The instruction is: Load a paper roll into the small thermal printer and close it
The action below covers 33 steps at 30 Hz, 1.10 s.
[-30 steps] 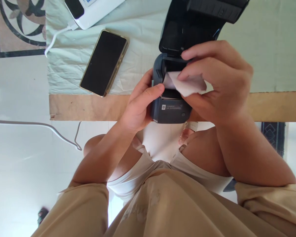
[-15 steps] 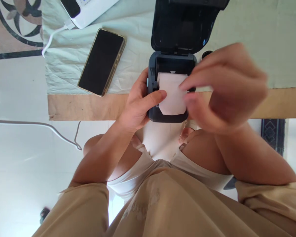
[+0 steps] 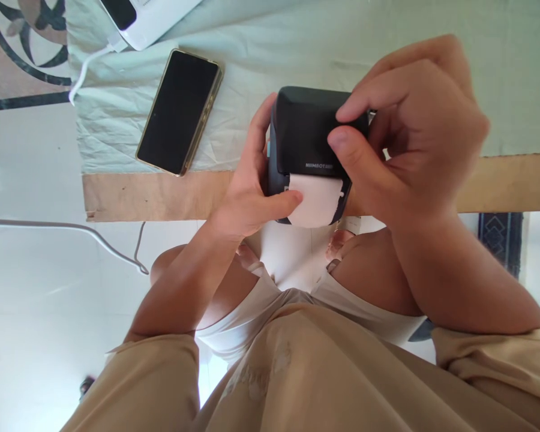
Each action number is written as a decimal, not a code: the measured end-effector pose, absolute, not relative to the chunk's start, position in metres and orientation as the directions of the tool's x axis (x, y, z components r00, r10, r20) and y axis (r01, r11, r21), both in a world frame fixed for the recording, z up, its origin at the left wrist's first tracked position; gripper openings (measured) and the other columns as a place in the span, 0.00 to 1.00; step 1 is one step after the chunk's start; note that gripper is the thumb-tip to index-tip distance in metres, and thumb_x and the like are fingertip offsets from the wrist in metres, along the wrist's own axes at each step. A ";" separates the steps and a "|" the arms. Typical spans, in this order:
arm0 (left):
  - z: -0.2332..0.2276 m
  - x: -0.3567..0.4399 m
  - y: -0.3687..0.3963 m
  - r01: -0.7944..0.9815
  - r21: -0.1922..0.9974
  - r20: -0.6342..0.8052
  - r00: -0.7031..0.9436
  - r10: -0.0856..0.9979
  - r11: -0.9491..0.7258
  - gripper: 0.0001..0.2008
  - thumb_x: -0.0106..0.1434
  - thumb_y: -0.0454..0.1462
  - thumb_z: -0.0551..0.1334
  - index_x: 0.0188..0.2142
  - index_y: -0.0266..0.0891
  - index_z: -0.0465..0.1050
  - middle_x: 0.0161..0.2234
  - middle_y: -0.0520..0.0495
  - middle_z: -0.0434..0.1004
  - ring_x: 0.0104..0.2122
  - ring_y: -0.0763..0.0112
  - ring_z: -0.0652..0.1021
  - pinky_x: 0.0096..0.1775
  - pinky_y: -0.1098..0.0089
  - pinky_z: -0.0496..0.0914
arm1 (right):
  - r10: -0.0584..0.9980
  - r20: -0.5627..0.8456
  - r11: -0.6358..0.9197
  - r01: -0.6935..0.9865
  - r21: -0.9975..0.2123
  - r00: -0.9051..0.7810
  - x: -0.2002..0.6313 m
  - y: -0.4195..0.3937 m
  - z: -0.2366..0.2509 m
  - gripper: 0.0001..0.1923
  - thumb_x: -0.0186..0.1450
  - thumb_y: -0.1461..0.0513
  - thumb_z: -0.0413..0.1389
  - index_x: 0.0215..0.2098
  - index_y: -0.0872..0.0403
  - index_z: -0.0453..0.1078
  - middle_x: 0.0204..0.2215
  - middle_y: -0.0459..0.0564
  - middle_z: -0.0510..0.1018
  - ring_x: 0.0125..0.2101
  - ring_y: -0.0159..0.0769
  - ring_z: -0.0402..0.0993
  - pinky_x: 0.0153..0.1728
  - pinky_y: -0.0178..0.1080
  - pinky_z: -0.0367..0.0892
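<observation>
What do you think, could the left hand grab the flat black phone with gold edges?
Probably yes, if it lets go: the left hand holds the dark boxy plastic device, but the phone lies close by on the pale green cloth, with nothing visible between.

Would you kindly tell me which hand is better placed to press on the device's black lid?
Probably the right hand: its fingertips are at the black lid's right side, while the left hand grips the device's left side, its thumb over the white paper.

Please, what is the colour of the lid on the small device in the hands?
The lid is black, with pale lettering; the head view shows it best.
</observation>
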<state>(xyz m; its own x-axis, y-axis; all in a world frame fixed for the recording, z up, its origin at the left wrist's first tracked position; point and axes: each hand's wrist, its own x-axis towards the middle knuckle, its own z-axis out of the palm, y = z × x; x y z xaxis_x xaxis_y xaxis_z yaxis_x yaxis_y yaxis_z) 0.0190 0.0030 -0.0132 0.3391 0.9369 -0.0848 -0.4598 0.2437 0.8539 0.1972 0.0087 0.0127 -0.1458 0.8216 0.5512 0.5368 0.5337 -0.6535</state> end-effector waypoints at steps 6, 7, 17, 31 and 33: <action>-0.011 0.023 0.000 -0.509 0.825 -0.089 0.314 0.945 0.246 0.33 0.54 0.32 0.68 0.57 0.54 0.65 0.49 0.55 0.77 0.52 0.63 0.78 0.41 0.68 0.74 | 0.816 0.561 0.528 0.578 -0.623 -0.140 0.197 0.012 0.010 0.12 0.66 0.54 0.57 0.42 0.52 0.73 0.41 0.54 0.75 0.42 0.38 0.70 0.24 0.38 0.62; -0.012 0.024 0.000 -0.544 0.806 -0.077 0.294 0.953 0.233 0.28 0.56 0.34 0.67 0.55 0.55 0.67 0.48 0.54 0.78 0.53 0.62 0.78 0.40 0.68 0.74 | 0.831 0.533 0.519 0.561 -0.645 -0.157 0.196 0.011 0.010 0.14 0.66 0.53 0.57 0.45 0.50 0.72 0.44 0.53 0.75 0.45 0.39 0.71 0.23 0.37 0.60; 0.000 0.034 -0.005 -0.452 0.865 -0.170 0.143 0.975 0.217 0.14 0.60 0.44 0.60 0.45 0.45 0.72 0.38 0.47 0.75 0.51 0.55 0.79 0.36 0.66 0.71 | 0.866 0.355 0.470 0.331 -0.818 -0.351 0.190 0.010 -0.008 0.35 0.63 0.43 0.58 0.61 0.45 0.52 0.60 0.51 0.63 0.51 0.39 0.70 0.47 0.43 0.72; -0.004 0.031 0.000 -0.491 0.824 -0.205 0.208 0.956 0.283 0.17 0.56 0.48 0.68 0.43 0.46 0.72 0.39 0.46 0.79 0.53 0.52 0.78 0.41 0.64 0.75 | 0.847 0.476 0.531 0.415 -0.738 -0.238 0.187 0.003 -0.016 0.31 0.67 0.44 0.51 0.65 0.42 0.52 0.64 0.51 0.61 0.61 0.45 0.65 0.62 0.50 0.67; -0.006 0.030 0.003 -0.509 0.799 -0.237 0.224 0.945 0.321 0.20 0.56 0.51 0.67 0.44 0.45 0.73 0.40 0.46 0.80 0.54 0.52 0.78 0.44 0.63 0.76 | 0.842 0.498 0.533 0.457 -0.712 -0.206 0.186 0.002 -0.012 0.28 0.67 0.44 0.49 0.63 0.40 0.56 0.63 0.50 0.63 0.62 0.46 0.64 0.60 0.51 0.69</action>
